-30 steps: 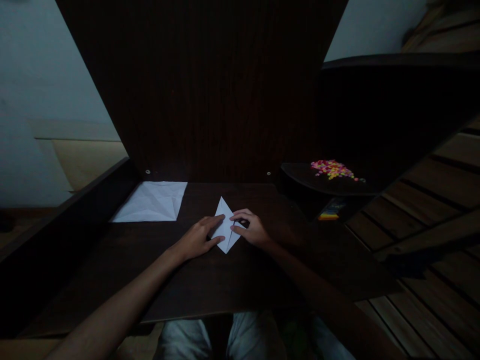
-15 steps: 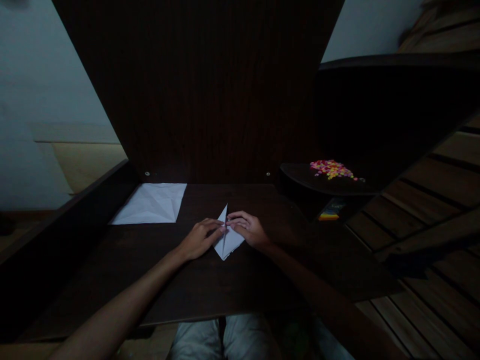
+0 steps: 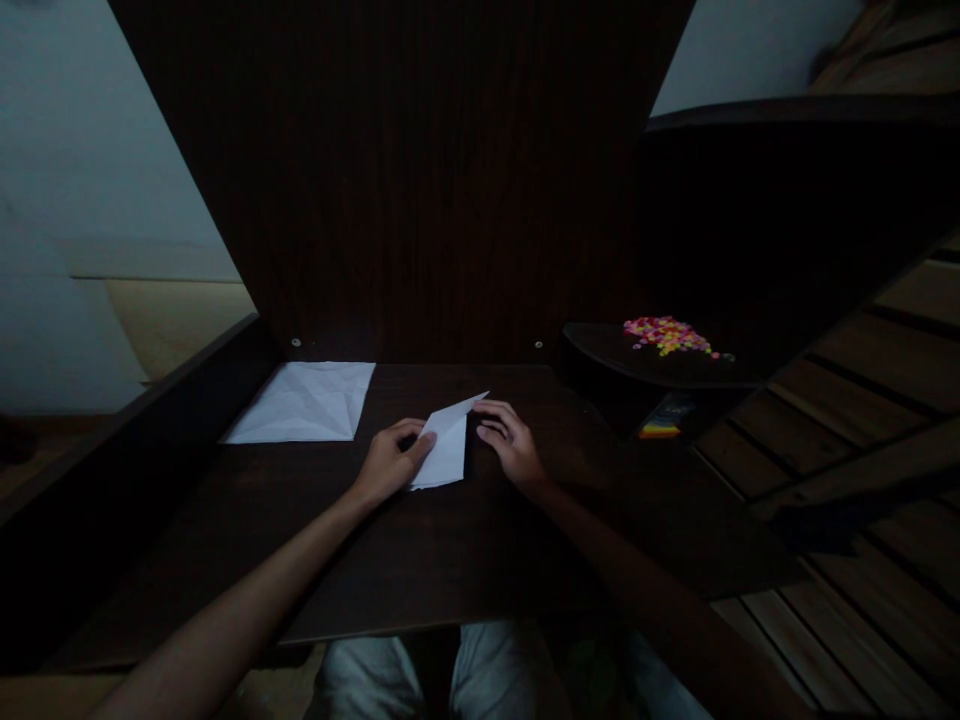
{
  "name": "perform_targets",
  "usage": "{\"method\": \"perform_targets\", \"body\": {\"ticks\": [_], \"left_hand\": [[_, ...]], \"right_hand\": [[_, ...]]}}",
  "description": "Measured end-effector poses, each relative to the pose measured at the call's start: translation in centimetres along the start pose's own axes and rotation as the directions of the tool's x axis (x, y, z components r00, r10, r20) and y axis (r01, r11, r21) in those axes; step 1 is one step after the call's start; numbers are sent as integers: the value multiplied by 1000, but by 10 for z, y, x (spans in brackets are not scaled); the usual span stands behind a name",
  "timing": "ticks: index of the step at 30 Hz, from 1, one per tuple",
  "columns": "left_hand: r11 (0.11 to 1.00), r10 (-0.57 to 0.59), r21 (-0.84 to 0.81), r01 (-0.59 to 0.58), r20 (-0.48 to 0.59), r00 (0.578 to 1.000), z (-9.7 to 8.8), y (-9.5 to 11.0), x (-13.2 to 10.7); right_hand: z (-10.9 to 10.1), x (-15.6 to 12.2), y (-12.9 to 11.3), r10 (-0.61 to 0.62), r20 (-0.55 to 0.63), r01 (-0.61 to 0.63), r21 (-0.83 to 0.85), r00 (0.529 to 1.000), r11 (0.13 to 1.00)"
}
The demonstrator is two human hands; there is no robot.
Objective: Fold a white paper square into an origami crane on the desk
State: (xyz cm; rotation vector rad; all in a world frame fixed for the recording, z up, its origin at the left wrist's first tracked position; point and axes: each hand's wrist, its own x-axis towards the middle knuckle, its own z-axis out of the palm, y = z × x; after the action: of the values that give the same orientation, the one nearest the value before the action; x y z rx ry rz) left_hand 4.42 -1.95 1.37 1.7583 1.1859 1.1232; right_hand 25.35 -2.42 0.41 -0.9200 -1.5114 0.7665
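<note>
A folded piece of white paper (image 3: 448, 448) is in front of me above the dark desk, one sharp point angled up to the right. My left hand (image 3: 391, 462) grips its left edge, thumb on top and fingers partly hidden behind. Beside the paper's right side, my right hand (image 3: 511, 445) is open with its fingers curved and apart. Its upper fingertips are at the pointed tip; whether they touch it I cannot tell.
A creased white sheet (image 3: 307, 402) lies at the desk's back left. Small colourful pieces (image 3: 670, 335) are heaped on a rounded shelf (image 3: 600, 350) at the right. A dark side panel (image 3: 150, 440) borders the desk (image 3: 375, 590) on the left.
The folded paper has turned, its point swinging from upright to the upper right. My right hand has let go of its right side, while my left hand still holds it.
</note>
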Motion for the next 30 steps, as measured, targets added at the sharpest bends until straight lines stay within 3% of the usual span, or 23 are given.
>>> {"method": "perform_targets", "body": {"ticks": [3, 7, 12, 16, 18, 21, 24, 27, 30], "left_hand": [[956, -139, -265, 129, -20, 990, -1, 2, 1], [818, -223, -539, 201, 26, 974, 2, 5, 0], [695, -317, -631, 344, 160, 935, 6, 11, -1], [594, -363, -653, 470, 304, 881, 4, 16, -1], [614, -361, -626, 481, 318, 876, 2, 16, 0], [745, -340, -531, 404, 219, 915, 0, 11, 0], [870, -241, -403, 284, 157, 958, -2, 3, 1], [995, -63, -63, 73, 148, 987, -7, -2, 1], [940, 114, 288, -181, 236, 965, -13, -2, 1]], "right_hand": [[-2, 2, 6, 105, -121, -93, 104, 987, 990], [1, 1, 5, 279, 27, -277, 234, 960, 932], [8, -1, -3, 369, 172, -405, 287, 913, 868], [4, 0, -7, 389, 144, -414, 287, 910, 864], [1, 1, -7, 384, 118, -401, 282, 916, 871], [-4, 2, -2, 374, 117, -391, 225, 920, 892], [-9, 3, 5, 325, 176, -336, 31, 929, 942], [-15, 2, 6, 202, 263, -119, -301, 943, 946], [-22, 2, 2, 76, 401, 133, -470, 913, 873]]}}
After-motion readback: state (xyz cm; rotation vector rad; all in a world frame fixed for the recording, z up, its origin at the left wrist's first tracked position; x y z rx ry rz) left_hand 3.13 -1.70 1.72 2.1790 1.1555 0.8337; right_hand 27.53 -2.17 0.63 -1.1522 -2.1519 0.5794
